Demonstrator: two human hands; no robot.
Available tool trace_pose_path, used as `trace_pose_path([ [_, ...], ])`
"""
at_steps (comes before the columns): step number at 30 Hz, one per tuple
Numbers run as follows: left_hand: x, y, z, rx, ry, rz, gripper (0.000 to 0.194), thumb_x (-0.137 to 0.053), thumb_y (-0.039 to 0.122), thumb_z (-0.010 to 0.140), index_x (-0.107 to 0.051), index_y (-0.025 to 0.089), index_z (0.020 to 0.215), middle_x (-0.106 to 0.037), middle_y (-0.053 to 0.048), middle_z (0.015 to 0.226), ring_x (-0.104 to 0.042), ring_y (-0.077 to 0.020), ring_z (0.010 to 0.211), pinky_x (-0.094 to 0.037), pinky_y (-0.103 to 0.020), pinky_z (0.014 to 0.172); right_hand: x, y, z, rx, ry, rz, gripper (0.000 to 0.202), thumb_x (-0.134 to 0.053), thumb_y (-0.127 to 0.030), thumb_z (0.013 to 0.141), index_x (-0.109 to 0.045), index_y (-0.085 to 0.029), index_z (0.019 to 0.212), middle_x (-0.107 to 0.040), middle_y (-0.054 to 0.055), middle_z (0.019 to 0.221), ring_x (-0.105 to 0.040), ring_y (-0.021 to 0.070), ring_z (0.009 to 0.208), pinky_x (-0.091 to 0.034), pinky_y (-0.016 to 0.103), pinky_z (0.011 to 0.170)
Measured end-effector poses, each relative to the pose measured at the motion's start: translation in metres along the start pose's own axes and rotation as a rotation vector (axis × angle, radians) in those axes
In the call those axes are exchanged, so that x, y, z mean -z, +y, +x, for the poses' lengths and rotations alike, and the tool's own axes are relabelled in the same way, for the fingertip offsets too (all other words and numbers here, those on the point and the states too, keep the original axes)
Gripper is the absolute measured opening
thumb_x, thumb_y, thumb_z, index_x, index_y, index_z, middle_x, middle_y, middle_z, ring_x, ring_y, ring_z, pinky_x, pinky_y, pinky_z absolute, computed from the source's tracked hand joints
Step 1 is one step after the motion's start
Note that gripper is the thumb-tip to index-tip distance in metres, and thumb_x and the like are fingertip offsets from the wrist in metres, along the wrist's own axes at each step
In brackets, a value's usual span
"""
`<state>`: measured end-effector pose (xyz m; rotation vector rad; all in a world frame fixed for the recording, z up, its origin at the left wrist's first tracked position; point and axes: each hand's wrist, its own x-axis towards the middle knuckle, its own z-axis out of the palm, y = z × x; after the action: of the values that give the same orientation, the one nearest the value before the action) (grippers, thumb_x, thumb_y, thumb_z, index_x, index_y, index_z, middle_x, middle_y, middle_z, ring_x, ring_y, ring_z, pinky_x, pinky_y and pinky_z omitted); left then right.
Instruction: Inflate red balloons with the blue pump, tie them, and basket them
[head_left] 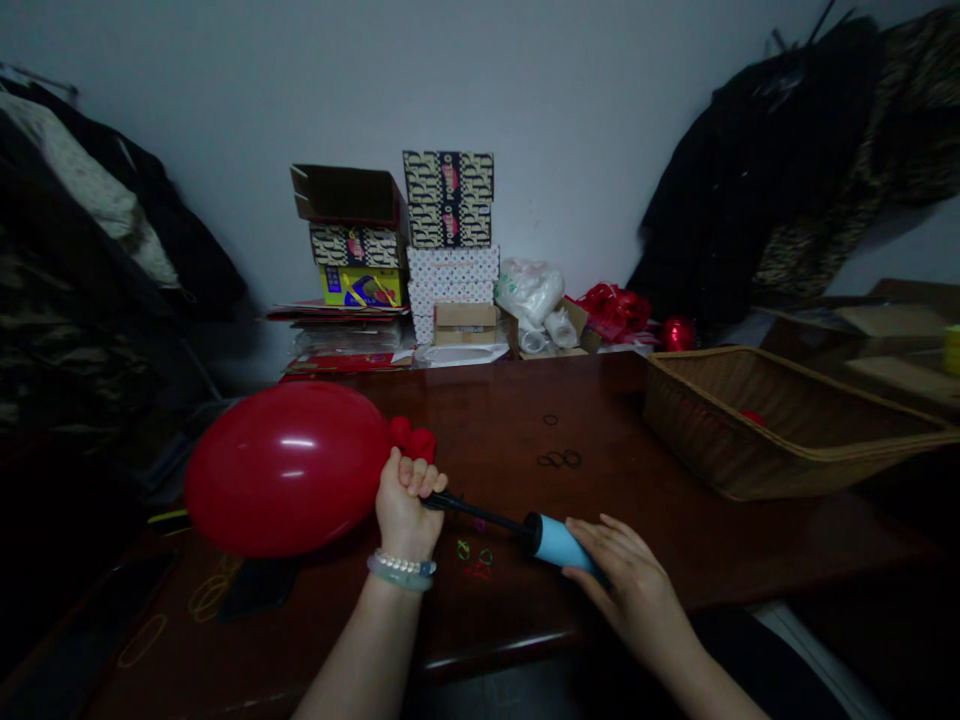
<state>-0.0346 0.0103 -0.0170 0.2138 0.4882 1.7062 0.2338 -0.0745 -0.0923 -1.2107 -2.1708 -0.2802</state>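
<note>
A large inflated red balloon bulges to the left of my left hand, which is closed in a fist at the balloon's neck. The black end of a hand balloon pump goes into that same fist, so the join between pump and balloon is hidden. My right hand wraps around the pump's light blue barrel, fingers stretched along it. Just behind the left fist lie small red balloons. Coloured rubber bands are scattered on the table below the pump's rod.
Black bands lie on the dark wooden table. A wicker basket stands at the right, with something red inside. Stacked boxes and plastic bags line the wall. Yellowish rubber bands lie at the left.
</note>
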Motion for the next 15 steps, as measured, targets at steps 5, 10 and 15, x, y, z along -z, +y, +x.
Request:
trace_pose_path([
  [5,0.0,-0.003,0.0,-0.002,0.011,0.007,0.045,-0.054,0.024,0.088,-0.026,0.019,0.054,-0.023,0.009,0.04,-0.026,-0.0055,0.034,-0.027,-0.022,0.043,-0.005,-0.002,0.004,-0.02,0.03,0.026,0.04,-0.058,-0.03,0.092,-0.054,-0.016,0.129,-0.069,0.011,0.119,-0.066,0.0249,0.107,-0.05,0.051,0.099],
  [10,0.001,-0.009,-0.001,0.005,-0.006,0.017,0.045,-0.057,0.025,0.086,-0.026,0.019,0.054,-0.023,0.009,0.041,-0.026,-0.0054,0.035,-0.027,-0.022,0.043,-0.008,-0.013,0.014,-0.018,0.069,0.074,0.04,-0.061,-0.028,0.09,-0.056,-0.016,0.128,-0.069,0.011,0.117,-0.066,0.0246,0.105,-0.049,0.05,0.1],
  [15,0.001,-0.01,-0.002,0.018,-0.025,0.015,0.046,-0.057,0.025,0.087,-0.025,0.02,0.054,-0.022,0.009,0.041,-0.025,-0.0055,0.035,-0.027,-0.022,0.043,-0.011,-0.025,0.024,-0.025,0.092,0.11,0.039,-0.061,-0.028,0.09,-0.058,-0.017,0.127,-0.07,0.011,0.116,-0.067,0.0249,0.104,-0.05,0.05,0.099],
])
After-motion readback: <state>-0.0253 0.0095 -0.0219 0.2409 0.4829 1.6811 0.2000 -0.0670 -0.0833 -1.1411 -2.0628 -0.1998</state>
